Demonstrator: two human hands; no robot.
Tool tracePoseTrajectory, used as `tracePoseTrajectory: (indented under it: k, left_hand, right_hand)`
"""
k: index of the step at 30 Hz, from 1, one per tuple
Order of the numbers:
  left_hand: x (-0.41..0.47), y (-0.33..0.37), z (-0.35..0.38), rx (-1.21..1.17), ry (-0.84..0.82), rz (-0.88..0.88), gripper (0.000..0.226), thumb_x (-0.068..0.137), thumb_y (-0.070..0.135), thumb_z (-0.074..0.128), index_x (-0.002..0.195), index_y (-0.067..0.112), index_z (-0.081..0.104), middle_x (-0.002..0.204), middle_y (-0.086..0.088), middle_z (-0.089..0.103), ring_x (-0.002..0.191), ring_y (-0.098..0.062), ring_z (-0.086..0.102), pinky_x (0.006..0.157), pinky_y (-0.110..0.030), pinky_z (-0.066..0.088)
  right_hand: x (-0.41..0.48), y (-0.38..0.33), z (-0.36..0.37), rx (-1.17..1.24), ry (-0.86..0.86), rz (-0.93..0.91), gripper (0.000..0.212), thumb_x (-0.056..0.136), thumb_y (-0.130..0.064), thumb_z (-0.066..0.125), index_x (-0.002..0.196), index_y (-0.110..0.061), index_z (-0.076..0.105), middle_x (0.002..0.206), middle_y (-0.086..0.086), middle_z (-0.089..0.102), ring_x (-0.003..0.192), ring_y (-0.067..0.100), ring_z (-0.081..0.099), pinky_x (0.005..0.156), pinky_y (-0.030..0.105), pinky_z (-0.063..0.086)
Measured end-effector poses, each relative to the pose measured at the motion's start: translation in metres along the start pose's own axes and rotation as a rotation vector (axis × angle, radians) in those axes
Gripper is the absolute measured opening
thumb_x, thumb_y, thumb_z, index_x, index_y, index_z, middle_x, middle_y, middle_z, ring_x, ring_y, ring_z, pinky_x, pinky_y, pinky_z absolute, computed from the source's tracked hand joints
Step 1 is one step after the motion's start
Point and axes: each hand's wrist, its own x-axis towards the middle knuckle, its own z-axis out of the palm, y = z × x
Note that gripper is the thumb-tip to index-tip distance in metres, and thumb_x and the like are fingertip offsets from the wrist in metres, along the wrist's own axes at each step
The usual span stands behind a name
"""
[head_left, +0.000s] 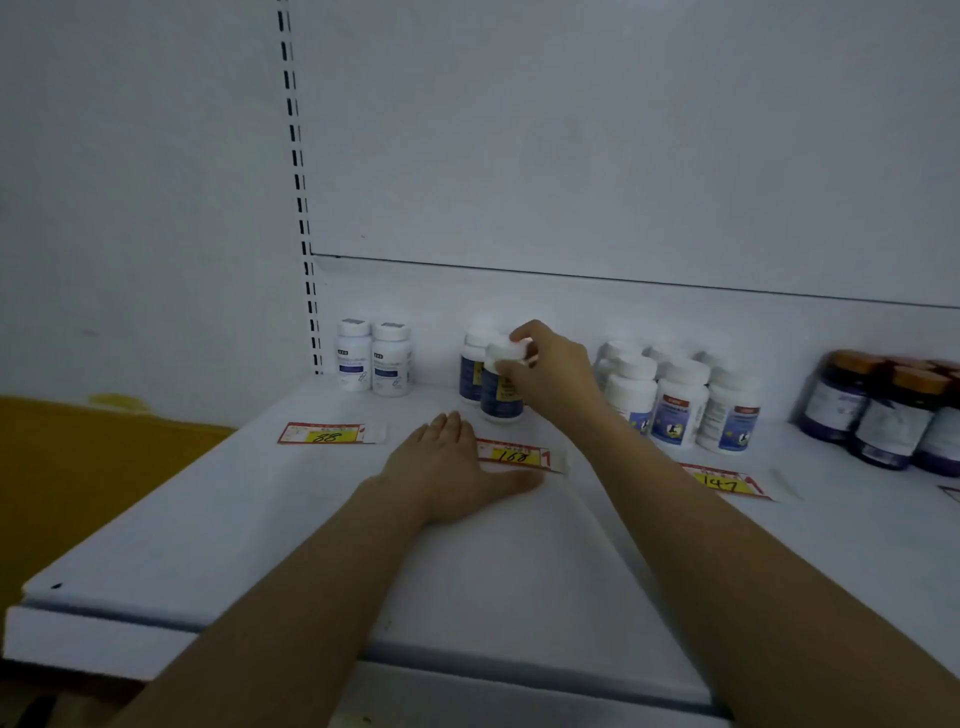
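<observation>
On a white shelf (249, 525) stand two dark blue bottles with white caps. My right hand (550, 374) grips the front blue bottle (500, 397) by its cap and upper body. The second blue bottle (471, 371) stands just behind it to the left. My left hand (452, 467) lies flat on the shelf, fingers straight, its thumb stretched out just below a red and yellow price tag marked 168 (517, 455).
Two white bottles (373, 358) stand at the back left, above a price tag marked 88 (324, 434). Several white bottles with blue labels (680, 402) stand to the right, then dark jars with orange lids (883, 410). A tag marked 147 (724, 480) lies before them.
</observation>
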Motion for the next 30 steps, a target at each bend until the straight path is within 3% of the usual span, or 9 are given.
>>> tracePoseTrajectory:
  k: [3, 4, 6, 9, 12, 16, 21, 26, 30]
  left_hand:
    - [-0.004, 0.001, -0.005, -0.252, 0.096, 0.009, 0.103, 0.068, 0.085, 0.037, 0.140, 0.012, 0.032, 0.143, -0.007, 0.040, 0.127, -0.021, 0.040, 0.106, -0.034, 0.033]
    - [-0.007, 0.002, -0.009, -0.406, 0.148, 0.023, 0.090, 0.071, 0.079, 0.047, 0.136, 0.017, 0.036, 0.136, 0.003, 0.045, 0.119, -0.017, 0.045, 0.099, -0.028, 0.035]
    - [-0.010, 0.005, -0.019, -0.677, 0.203, 0.048, 0.076, 0.081, 0.058, 0.058, 0.142, 0.021, 0.030, 0.130, 0.014, 0.041, 0.123, -0.012, 0.042, 0.091, -0.019, 0.027]
    - [-0.001, 0.000, -0.028, -0.775, 0.226, 0.100, 0.058, 0.087, 0.039, 0.061, 0.138, 0.022, 0.038, 0.119, 0.014, 0.048, 0.116, -0.009, 0.046, 0.082, -0.012, 0.030]
    - [0.007, -0.004, -0.027, -0.797, 0.272, 0.147, 0.031, 0.083, 0.032, 0.069, 0.111, 0.027, 0.055, 0.094, 0.016, 0.060, 0.093, -0.005, 0.060, 0.060, -0.003, 0.037]
    - [0.005, -0.004, -0.023, -0.771, 0.388, 0.123, 0.043, 0.069, 0.031, 0.082, 0.099, 0.023, 0.051, 0.080, 0.016, 0.056, 0.068, 0.004, 0.051, 0.051, -0.002, 0.038]
    - [0.003, -0.003, -0.022, -0.712, 0.449, 0.103, 0.058, 0.059, 0.038, 0.086, 0.099, 0.021, 0.047, 0.079, 0.016, 0.051, 0.067, 0.004, 0.047, 0.054, -0.013, 0.033]
    - [0.003, -0.004, -0.021, -0.710, 0.445, 0.111, 0.061, 0.058, 0.038, 0.087, 0.099, 0.020, 0.046, 0.079, 0.016, 0.050, 0.067, 0.002, 0.047, 0.055, -0.013, 0.033]
    - [0.001, -0.002, -0.023, -0.701, 0.406, 0.130, 0.053, 0.063, 0.040, 0.084, 0.097, 0.023, 0.048, 0.078, 0.017, 0.052, 0.067, 0.002, 0.049, 0.052, -0.009, 0.037]
  right_hand:
    - [-0.004, -0.009, -0.019, 0.114, 0.024, -0.008, 0.034, 0.087, -0.026, 0.066, 0.118, -0.016, 0.058, 0.110, 0.008, 0.062, 0.095, 0.022, 0.060, 0.076, 0.032, 0.054]
    - [-0.005, -0.012, -0.027, 0.145, 0.021, -0.010, 0.033, 0.087, -0.027, 0.066, 0.117, -0.018, 0.059, 0.108, 0.005, 0.062, 0.093, 0.019, 0.060, 0.070, 0.026, 0.053]
    - [-0.008, -0.018, -0.043, 0.180, -0.026, -0.014, 0.031, 0.087, -0.032, 0.066, 0.116, -0.023, 0.058, 0.101, -0.002, 0.060, 0.087, 0.014, 0.060, 0.060, 0.016, 0.047]
    - [-0.015, -0.020, -0.055, 0.313, -0.140, -0.037, 0.029, 0.088, -0.033, 0.065, 0.115, -0.027, 0.058, 0.103, -0.002, 0.063, 0.090, 0.014, 0.065, 0.074, 0.021, 0.053]
    - [-0.021, -0.013, -0.047, 0.455, -0.199, -0.022, 0.026, 0.090, -0.028, 0.062, 0.116, -0.024, 0.060, 0.104, 0.003, 0.066, 0.095, 0.018, 0.066, 0.087, 0.032, 0.055]
    - [-0.023, -0.006, -0.038, 0.590, -0.161, 0.051, 0.032, 0.088, -0.037, 0.063, 0.109, -0.014, 0.058, 0.096, 0.012, 0.070, 0.087, 0.025, 0.069, 0.087, 0.041, 0.056]
    - [-0.019, -0.004, -0.034, 0.621, -0.187, 0.019, 0.025, 0.092, -0.029, 0.060, 0.107, -0.011, 0.057, 0.091, 0.011, 0.068, 0.081, 0.020, 0.067, 0.087, 0.039, 0.057]
    - [-0.018, -0.002, -0.033, 0.637, -0.206, 0.011, 0.018, 0.094, -0.026, 0.057, 0.106, -0.012, 0.058, 0.097, 0.016, 0.066, 0.084, 0.020, 0.065, 0.089, 0.040, 0.056]
    - [-0.017, -0.002, -0.033, 0.606, -0.164, 0.035, 0.027, 0.090, -0.034, 0.061, 0.105, -0.011, 0.059, 0.095, 0.013, 0.067, 0.082, 0.020, 0.066, 0.084, 0.034, 0.057]
